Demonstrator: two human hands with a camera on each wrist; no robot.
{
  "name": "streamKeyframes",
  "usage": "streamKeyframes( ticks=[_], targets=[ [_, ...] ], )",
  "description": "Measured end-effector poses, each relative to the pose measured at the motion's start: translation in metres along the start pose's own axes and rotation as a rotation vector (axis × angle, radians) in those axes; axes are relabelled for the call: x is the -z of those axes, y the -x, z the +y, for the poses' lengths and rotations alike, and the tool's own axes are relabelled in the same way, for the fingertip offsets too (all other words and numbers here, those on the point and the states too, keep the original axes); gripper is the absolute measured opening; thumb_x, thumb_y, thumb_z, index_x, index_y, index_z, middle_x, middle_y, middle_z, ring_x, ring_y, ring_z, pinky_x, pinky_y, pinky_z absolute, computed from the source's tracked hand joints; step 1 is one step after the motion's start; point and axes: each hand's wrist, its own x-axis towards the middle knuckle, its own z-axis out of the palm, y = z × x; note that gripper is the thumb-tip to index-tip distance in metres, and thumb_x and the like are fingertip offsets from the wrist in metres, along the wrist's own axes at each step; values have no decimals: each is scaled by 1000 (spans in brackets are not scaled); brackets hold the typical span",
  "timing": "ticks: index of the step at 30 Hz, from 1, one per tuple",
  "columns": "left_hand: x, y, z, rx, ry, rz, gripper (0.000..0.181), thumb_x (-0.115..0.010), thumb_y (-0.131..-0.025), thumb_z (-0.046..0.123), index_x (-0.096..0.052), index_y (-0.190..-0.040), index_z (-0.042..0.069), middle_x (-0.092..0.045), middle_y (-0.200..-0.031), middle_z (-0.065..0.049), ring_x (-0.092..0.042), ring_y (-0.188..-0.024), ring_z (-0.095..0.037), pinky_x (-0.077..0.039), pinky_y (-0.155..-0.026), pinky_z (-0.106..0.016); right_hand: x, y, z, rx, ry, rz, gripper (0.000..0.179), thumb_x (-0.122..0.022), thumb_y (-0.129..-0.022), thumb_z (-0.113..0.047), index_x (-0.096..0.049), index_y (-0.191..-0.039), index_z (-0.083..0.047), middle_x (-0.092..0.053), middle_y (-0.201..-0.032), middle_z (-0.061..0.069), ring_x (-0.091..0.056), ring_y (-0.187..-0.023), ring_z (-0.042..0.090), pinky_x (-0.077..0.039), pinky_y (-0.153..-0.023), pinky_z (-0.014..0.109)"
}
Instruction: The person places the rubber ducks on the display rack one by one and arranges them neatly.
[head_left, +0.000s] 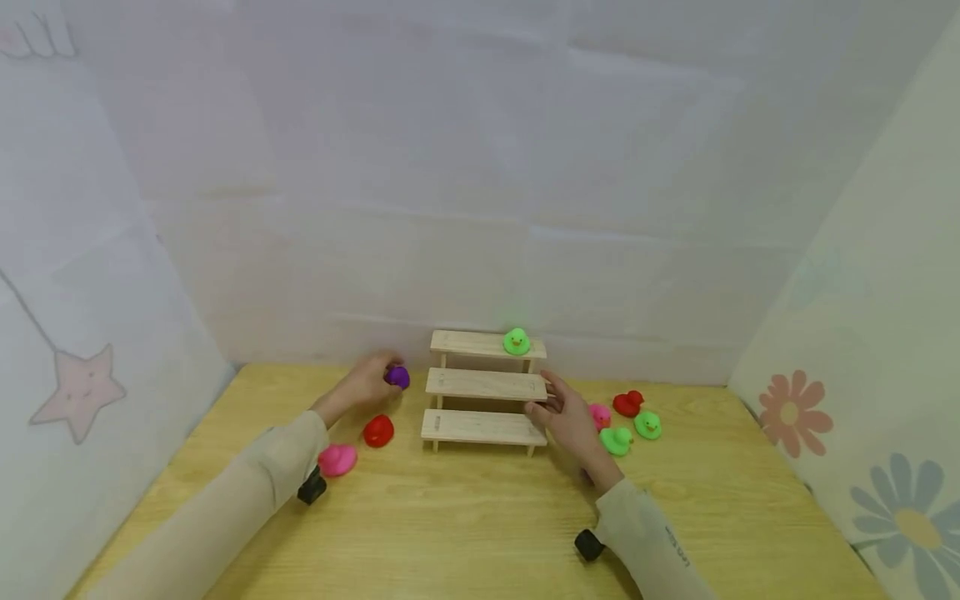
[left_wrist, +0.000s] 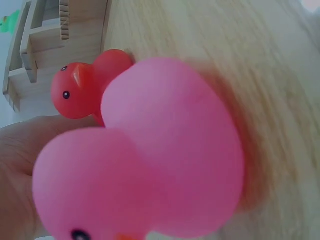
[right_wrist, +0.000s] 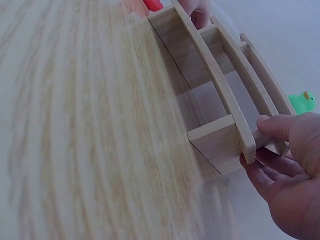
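In the head view, my left hand (head_left: 365, 381) has its fingers and thumb around a small purple rubber duck (head_left: 400, 377), left of a three-step wooden display stand (head_left: 480, 427). My right hand (head_left: 576, 425) grips the stand's right end; the right wrist view shows the thumb over a step and the fingers below. A green rubber duck (head_left: 516, 342) sits at the right of the top step. Close to my left wrist lie a red duck (head_left: 378, 431) and a pink duck (head_left: 339, 459). That pink duck (left_wrist: 185, 145) hides most of the left hand in the left wrist view.
Right of my right hand stand a pink duck (head_left: 599, 416), a red duck (head_left: 628, 403) and two green ducks, one nearer (head_left: 617, 441) and one farther right (head_left: 648, 425). A pale cloth wall (head_left: 480, 250) rises behind the wooden table (head_left: 450, 533), with printed side panels.
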Motion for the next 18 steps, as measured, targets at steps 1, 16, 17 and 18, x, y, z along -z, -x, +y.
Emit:
streamKeyframes(
  ticks=[1, 16, 17, 18],
  targets=[
    [0, 0, 0, -11, -6, 3, 50, -75, -81, -5, -56, -127, -14, -61, -119, -29, -60, -107, -41, -51, -91, -52, -1, 1, -1, -4, 6, 6, 75, -77, -93, -16, -39, -157, -10, -51, -146, 22, -59, -124, 34, -49, -99, 44],
    [1, -2, -1, -66, -52, 30, 47, -78, -78, -6, -61, -121, -14, -63, -115, -29, -61, -107, -43, -50, -92, -54, 0, -1, -3, 19, -6, 5, 75, -76, -93, -14, -39, -157, -8, -55, -142, 20, -60, -123, 33, -50, -98, 42],
    [0, -2, -2, -65, -53, 30, 46, -79, -79, -5, -61, -121, -13, -63, -115, -29, -61, -107, -43, -51, -91, -53, 0, -1, -3, 21, -3, 2, 75, -76, -93, -13, -38, -157, -7, -55, -142, 20, -60, -123, 33, -50, -97, 42],
    [-1, -3, -4, -63, -51, 28, 46, -79, -79, -4, -61, -120, -13, -63, -115, -28, -62, -106, -42, -51, -91, -53, 0, 0, -3, 19, 0, 0, 75, -76, -93, -13, -37, -157, -7, -54, -143, 21, -60, -123, 33, -50, -97, 42]
  ],
)
